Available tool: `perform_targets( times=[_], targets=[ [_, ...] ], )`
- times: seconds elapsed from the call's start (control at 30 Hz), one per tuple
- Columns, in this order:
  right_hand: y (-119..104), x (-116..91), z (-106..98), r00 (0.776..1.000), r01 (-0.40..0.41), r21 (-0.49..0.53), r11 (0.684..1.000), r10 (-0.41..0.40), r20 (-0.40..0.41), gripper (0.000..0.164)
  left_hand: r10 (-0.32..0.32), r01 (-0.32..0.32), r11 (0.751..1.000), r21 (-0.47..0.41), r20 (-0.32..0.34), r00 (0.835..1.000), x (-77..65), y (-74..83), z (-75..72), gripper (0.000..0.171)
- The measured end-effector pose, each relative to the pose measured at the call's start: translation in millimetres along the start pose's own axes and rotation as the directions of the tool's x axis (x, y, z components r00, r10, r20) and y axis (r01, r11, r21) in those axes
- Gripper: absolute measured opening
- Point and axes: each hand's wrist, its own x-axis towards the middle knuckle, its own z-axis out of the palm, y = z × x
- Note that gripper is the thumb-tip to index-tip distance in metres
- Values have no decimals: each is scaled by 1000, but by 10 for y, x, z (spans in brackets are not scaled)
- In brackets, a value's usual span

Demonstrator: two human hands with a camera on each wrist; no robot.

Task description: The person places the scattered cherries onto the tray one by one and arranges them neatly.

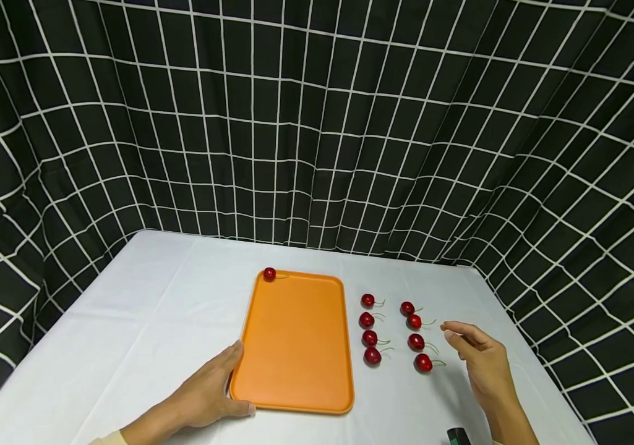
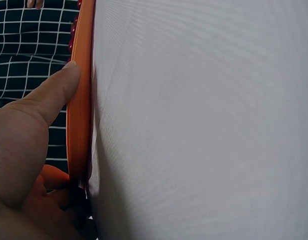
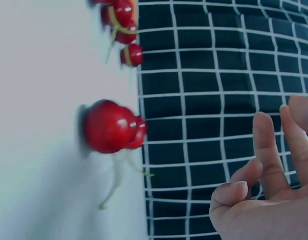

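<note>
My left hand holds an orange tray by its near left corner, fingers along the left side and thumb against the near edge. The left wrist view shows the thumb pressed to the tray's side wall. One dark red cherry with a stem lies at the tray's far left corner. Right of the tray, several cherries sit in two columns, a nearer-to-tray one and an outer one. Beside the outer column my right hand hovers with nothing in it, thumb and fingertips apart from the cherries.
A white cloth covers the table. Black curtain with a white grid surrounds its back and sides. A small dark object with a green part shows at the bottom edge, left of the right forearm.
</note>
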Motion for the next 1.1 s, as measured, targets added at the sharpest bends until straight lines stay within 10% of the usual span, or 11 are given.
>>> perform_targets(
  times=[0.4, 0.7, 1.1],
  targets=[
    [440, 34, -124, 994, -106, -259, 960, 102, -31, 28, 9, -9, 1000, 1, -3, 1000, 3, 17, -1, 118],
    [633, 38, -188, 993, -101, -474, 874, 114, -1, 26, 7, -7, 1000, 9, 6, 1000, 7, -4, 6, 118],
    [714, 56, -180, 988, -86, -534, 841, 139, 61, 21, -22, 22, 1000, -5, 2, 1000, 1, 7, 18, 118]
  ],
)
